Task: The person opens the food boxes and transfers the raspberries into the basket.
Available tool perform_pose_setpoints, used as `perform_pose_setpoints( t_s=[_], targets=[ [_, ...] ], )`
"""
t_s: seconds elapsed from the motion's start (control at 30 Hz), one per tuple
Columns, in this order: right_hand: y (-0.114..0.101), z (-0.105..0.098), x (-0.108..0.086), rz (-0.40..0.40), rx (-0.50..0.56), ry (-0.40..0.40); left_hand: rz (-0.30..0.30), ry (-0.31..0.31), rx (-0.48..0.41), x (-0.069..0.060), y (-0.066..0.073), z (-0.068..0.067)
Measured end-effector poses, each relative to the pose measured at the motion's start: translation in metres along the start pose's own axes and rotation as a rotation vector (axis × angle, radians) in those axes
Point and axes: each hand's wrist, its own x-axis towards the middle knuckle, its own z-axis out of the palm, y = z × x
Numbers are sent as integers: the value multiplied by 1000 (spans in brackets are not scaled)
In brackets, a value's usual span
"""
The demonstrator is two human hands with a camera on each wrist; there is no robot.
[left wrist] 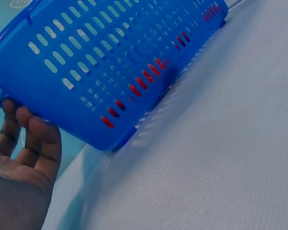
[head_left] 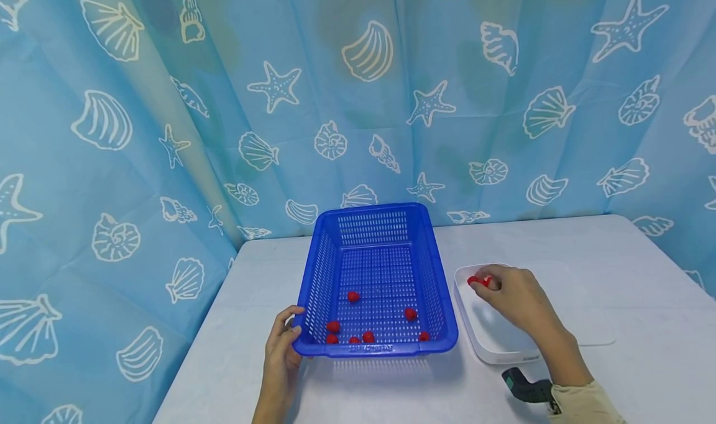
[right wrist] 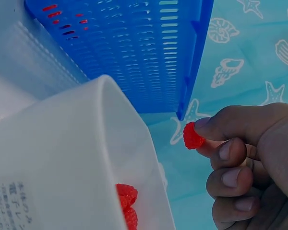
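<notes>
A blue plastic basket (head_left: 383, 275) with slotted walls stands on the table, several red raspberries (head_left: 368, 336) scattered over its floor, mostly toward the near side. My left hand (head_left: 281, 355) holds the rim at the basket's near left corner; in the left wrist view its curled fingertips (left wrist: 44, 129) meet the rim. On the right, my right hand (head_left: 517, 296) is above a white container (head_left: 486, 334). Thumb and index finger pinch one raspberry (right wrist: 193, 135), as the right wrist view shows. More raspberries (right wrist: 127, 194) lie inside the container, partly hidden by its wall.
A white cloth covers the table (head_left: 632, 287). Behind it and along the left hangs a blue curtain (head_left: 313, 101) with white shell and starfish prints. A dark strap-like device (head_left: 526, 387) is at the right wrist, just in front of the container.
</notes>
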Motion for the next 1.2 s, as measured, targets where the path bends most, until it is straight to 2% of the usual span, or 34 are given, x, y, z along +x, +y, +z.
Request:
perform_pose_setpoints(
  t_s=[0.33, 0.67, 1.2],
  targets=[
    [-5, -4, -2, -20, 24, 12, -1, -9, -6, 1, -1, -1],
    [-11, -6, -2, 12, 37, -10, -1, 2, 14, 1, -1, -1],
    [-23, -10, -8, -14, 58, 3, -4, 7, 14, 1, -1, 0]
  ],
)
